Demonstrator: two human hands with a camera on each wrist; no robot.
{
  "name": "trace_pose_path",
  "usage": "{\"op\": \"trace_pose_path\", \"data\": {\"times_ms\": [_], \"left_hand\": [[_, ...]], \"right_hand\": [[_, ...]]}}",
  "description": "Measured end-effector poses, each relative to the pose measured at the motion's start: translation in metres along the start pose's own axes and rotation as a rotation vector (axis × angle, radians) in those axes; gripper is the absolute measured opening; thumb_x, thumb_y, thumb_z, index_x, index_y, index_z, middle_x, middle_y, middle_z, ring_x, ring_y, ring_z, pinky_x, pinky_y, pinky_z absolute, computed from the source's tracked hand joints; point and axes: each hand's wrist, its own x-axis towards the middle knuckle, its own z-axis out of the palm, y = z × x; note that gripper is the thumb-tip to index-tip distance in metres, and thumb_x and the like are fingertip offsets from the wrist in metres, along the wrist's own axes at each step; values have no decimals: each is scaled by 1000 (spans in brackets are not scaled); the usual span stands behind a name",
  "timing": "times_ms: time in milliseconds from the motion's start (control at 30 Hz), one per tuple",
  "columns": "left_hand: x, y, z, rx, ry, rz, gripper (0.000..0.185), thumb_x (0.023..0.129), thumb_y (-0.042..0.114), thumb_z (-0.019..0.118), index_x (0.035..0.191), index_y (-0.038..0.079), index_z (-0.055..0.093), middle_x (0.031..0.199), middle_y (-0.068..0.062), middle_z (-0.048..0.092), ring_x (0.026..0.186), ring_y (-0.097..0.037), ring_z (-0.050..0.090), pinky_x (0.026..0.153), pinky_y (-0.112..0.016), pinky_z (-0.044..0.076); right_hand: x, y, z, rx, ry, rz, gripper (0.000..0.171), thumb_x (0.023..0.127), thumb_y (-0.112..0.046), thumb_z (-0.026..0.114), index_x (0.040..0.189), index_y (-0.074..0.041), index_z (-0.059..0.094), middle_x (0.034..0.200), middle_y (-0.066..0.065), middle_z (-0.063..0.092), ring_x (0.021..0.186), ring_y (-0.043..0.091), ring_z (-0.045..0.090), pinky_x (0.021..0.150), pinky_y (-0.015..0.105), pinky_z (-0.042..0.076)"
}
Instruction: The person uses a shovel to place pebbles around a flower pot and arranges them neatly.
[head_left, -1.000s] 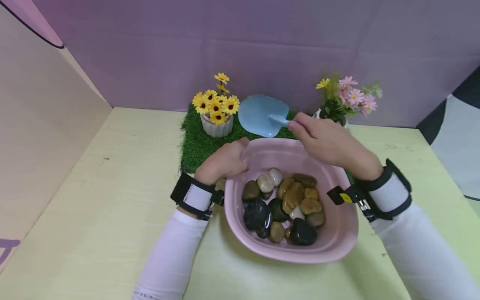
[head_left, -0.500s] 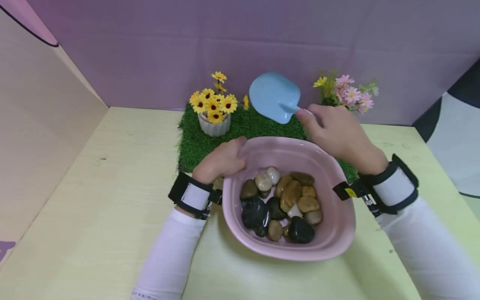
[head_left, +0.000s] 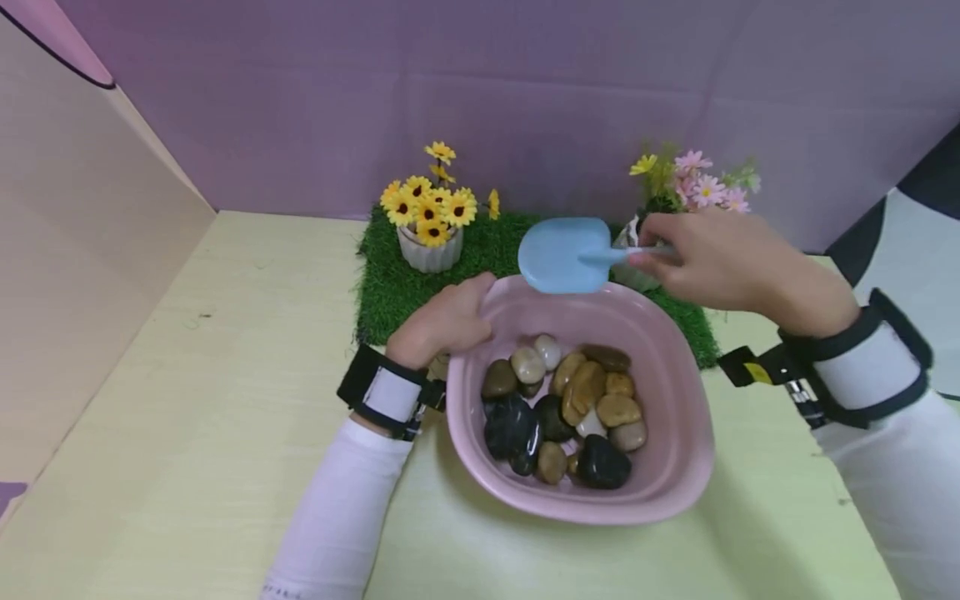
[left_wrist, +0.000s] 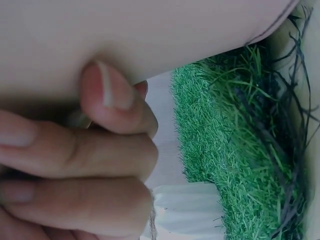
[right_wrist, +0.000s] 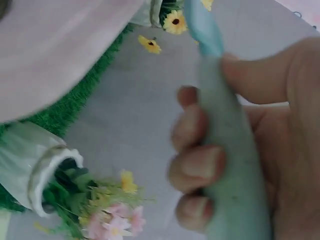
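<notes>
From the head view I see the left hand (head_left: 442, 321) gripping the pink bowl (head_left: 675, 467); only the right wrist view shows the right hand (right_wrist: 270, 150) fingers curled round the blue shovel (right_wrist: 225, 150) handle.

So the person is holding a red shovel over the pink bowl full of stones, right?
Not quite. The shovel is light blue, not red, as the head view shows plainly. The rest holds: the right hand grips its handle and keeps the blade over the far rim of the pink bowl, which holds the stones, while the left hand grips the bowl's left edge.
</notes>
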Motion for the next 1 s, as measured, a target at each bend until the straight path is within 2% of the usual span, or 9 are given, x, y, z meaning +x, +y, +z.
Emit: {"op": "trace_pose_path", "data": {"times_ms": [67, 167, 333, 433, 600, 700, 800, 900, 1000], "left_hand": [[0, 0, 1, -7, -4, -3, 45, 89, 0, 58, 131, 6, 45, 118, -18, 62, 82, -26, 71, 59, -24, 60], [0, 0, 2, -14, -2, -3, 41, 88, 0, 59, 127, 6, 46, 115, -19, 62, 80, -26, 71, 56, -25, 60], [-1, 1, 1, -26, -4, -7, 38, 88, 0, 59, 123, 7, 46, 112, -19, 62, 76, -26, 71, 53, -26, 60], [-2, 1, 0, -31, -7, -9, 38, 88, -1, 59, 123, 7, 47, 110, -18, 62, 75, -26, 71, 53, -27, 60], [-2, 1, 0, -40, -6, -7, 36, 87, -2, 59, 120, 6, 47, 108, -18, 62, 73, -26, 71, 52, -28, 60], [-2, 1, 0, -43, -7, -3, 35, 86, -2, 59, 119, 6, 48, 107, -18, 62, 73, -26, 71, 52, -28, 60], [-2, 1, 0, -39, -5, -1, 36, 87, -2, 59, 120, 6, 47, 108, -18, 62, 73, -25, 71, 52, -28, 60], [-2, 0, 0, -32, -5, 6, 35, 88, -1, 59, 120, 6, 47, 108, -18, 62, 73, -25, 71, 52, -27, 60], [-2, 0, 0, -43, -9, 11, 34, 87, -1, 58, 119, 5, 47, 107, -19, 62, 72, -26, 71, 52, -28, 60]], "right_hand": [[-3, 1, -2, -10, -39, -4, 31, 101, -39, 49, 113, -14, 63, 72, 0, 60, 58, 17, 51, 49, 31, 38], [-6, 3, -4, -38, -77, -16, 23, 98, -32, 54, 113, -18, 65, 68, -1, 58, 56, 16, 47, 45, 30, 35], [-8, 2, -5, -144, -69, -39, 14, 93, -28, 63, 106, -25, 68, 72, -5, 62, 59, 15, 50, 44, 31, 36], [-11, -4, -4, -213, -25, -61, 1, 91, -27, 66, 91, -26, 66, 71, -7, 62, 58, 14, 51, 44, 33, 38], [-14, -15, -4, -293, 47, -72, 16, 87, -23, 69, 74, -22, 59, 64, -3, 55, 53, 18, 50, 41, 38, 40], [-16, -22, -5, -323, 70, -51, 21, 84, -18, 67, 66, -19, 55, 61, -2, 50, 51, 19, 45, 40, 36, 35], [-20, -29, -3, -382, 95, -46, 27, 77, -12, 63, 58, -17, 45, 57, -1, 40, 50, 18, 35, 41, 32, 28], [-24, -36, 1, -429, 106, -47, 31, 72, -9, 62, 53, -17, 39, 55, -1, 35, 50, 16, 30, 41, 29, 25], [-26, -43, 3, -438, 86, -22, 31, 71, -10, 65, 53, -16, 41, 55, 0, 39, 50, 17, 34, 40, 31, 29]]}}
